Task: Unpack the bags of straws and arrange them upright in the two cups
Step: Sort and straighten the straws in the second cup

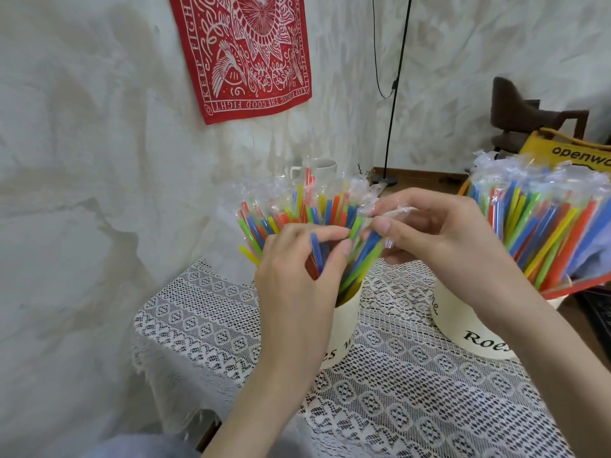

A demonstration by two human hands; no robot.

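Hands meet at frame centre, above the left cup [345, 320]. Left hand [297, 259] has fingers curled round a blue straw [316, 252], thumb and forefinger pinching near its top. Right hand [439, 233] pinches clear wrap [393, 211] between thumb and fingers, just beside the left hand's fingertips; a 2nd blue straw [372, 241] sits under that thumb. Whether the wrap belongs to that straw: cannot tell.

Left cup: cream, black lettering partly hidden by the left wrist, standing on a lace cloth [396, 391]. It holds a fanned bunch of straws [281, 216] (red, yellow, green, blue, orange), roughly upright and leaning outward, most w/ clear wrap on their tops.

Right cup [469, 328], lower right of centre, same cream w/ lettering "Roe…", partly behind the right forearm. Its straws [542, 226] are packed denser, leaning toward upper left, also wrapped at the tops.

Background: red bandana [244, 51] on the wall at top centre; white mug [322, 168] behind the left bunch; black lamp pole [396, 90] right of centre; brown chair [515, 110] and yellow bag [575, 153] at upper right.
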